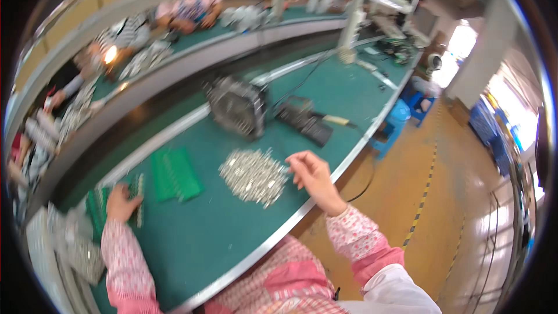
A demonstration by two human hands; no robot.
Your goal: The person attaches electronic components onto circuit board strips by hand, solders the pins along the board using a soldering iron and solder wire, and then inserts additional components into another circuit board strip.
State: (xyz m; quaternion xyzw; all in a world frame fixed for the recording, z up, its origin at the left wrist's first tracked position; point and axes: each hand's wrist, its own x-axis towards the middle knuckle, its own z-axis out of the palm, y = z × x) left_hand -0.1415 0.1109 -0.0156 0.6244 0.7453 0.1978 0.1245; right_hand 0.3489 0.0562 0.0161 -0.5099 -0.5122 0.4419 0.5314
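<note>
My left hand [120,204] is at the left of the green bench, its fingers curled over a green circuit board [99,203] with rows of small parts along it. The thumb points toward the board's right edge. Beside it lies a second, plain-looking green board [175,175]. A heap of small silvery metal parts [254,177] is spread on the bench between my hands. Just right of the heap, my right hand [314,179] is raised with thumb and fingertips drawn together. Whatever is in that pinch is too small and blurred to name.
A black fan-like device [237,106] stands behind the heap, with a black tool holder [302,122] and a pale-handled tool [334,120] beside it. Clear plastic bags [78,244] crowd the left edge. Other people work across the divider [145,90]. Blue stools [395,119] stand at the right.
</note>
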